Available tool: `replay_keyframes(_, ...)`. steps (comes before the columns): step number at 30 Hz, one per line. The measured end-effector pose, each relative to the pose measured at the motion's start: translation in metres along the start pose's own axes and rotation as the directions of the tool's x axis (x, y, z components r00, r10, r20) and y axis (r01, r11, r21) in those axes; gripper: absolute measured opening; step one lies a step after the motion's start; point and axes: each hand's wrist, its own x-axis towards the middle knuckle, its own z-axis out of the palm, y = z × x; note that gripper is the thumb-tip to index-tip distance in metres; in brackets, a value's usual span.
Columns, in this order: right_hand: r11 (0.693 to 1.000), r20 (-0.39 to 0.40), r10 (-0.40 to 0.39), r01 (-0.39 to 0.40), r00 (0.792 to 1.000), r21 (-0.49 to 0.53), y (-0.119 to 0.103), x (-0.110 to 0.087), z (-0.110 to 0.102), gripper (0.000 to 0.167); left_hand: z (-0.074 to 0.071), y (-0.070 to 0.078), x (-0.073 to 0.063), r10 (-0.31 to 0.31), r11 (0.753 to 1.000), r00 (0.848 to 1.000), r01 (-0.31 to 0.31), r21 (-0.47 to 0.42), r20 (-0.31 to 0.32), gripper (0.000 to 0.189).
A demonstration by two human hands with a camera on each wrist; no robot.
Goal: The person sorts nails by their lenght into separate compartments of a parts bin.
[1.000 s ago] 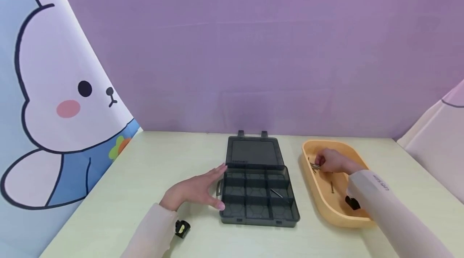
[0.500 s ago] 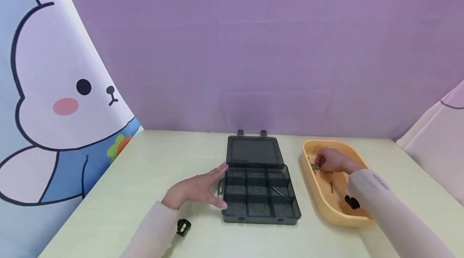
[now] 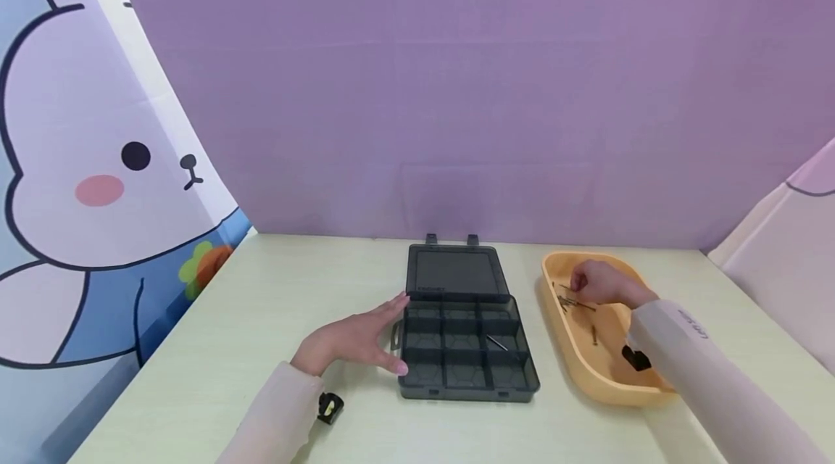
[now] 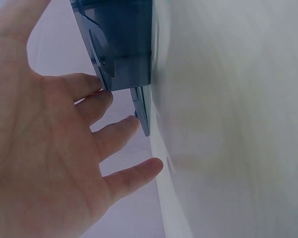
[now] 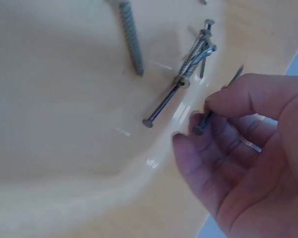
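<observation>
My right hand (image 3: 599, 283) is over the far part of an orange plastic tray (image 3: 577, 355). Between its thumb and fingers it pinches a dark nail (image 5: 199, 129), whose point shows beyond the thumb in the right wrist view. Beside the hand lies a small heap of nails and screws (image 5: 191, 62), and a thicker screw (image 5: 131, 39) lies apart from it. My left hand (image 3: 355, 339) has its fingers spread along the left side of a dark compartment box (image 3: 466, 395), fingertips at its edge. In a middle-row right compartment lies one nail-like metal piece (image 3: 497, 343).
The box's lid (image 3: 457, 270) is laid back toward the purple backdrop (image 3: 417, 87). A black strap piece (image 3: 330, 408) is by the left sleeve, another black piece (image 3: 636, 358) under the right sleeve. A cartoon cloth (image 3: 78, 159) hangs at the left.
My right hand has lifted slightly from the heap, pinching a nail, and more of the heap shows. The left hand stays at the box's side; the camera view has shifted a little.
</observation>
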Motion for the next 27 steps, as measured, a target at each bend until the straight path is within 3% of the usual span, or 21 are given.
replay_keyframes(11,0.974,0.116,0.144,-0.161,0.983,0.162,-0.015,-0.006,-0.013,0.005,-0.001,0.003,-0.002,-0.004,1.000,1.000,0.004,0.023,-0.003,0.113)
replay_keyframes(20,0.968,0.136,0.136,-0.161,0.981,0.194,-0.022,-0.010,-0.019,0.007,-0.005,0.006,-0.005,-0.026,1.000,1.000,0.026,0.008,-0.008,0.112)
replay_keyframes(27,0.953,0.117,0.092,-0.122,0.989,0.277,-0.024,-0.016,-0.020,0.008,-0.002,0.006,-0.005,-0.015,1.000,1.000,0.014,-0.012,-0.009,0.112)
